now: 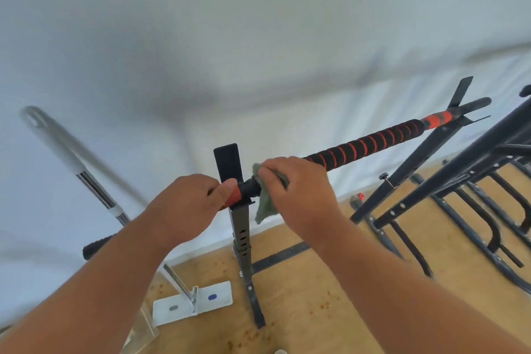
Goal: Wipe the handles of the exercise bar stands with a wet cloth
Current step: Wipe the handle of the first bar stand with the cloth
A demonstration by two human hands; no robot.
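A black bar with red spiral stripes [370, 146] lies across two black stands, the near stand [241, 227] in the middle and the far stand [413, 164] to the right. My left hand [189, 204] grips the bar's near end, by its orange section, just left of the near stand's cradle. My right hand [298, 190] presses a green cloth [265, 207] around the bar just right of that cradle; part of the cloth hangs down below the bar.
A flat mop [192, 300] with a silver and white pole leans against the white wall at the left. More black metal frames [459, 195] stand and lie on the wooden floor at the right. A black foam-tipped bar end [96, 247] shows behind my left forearm.
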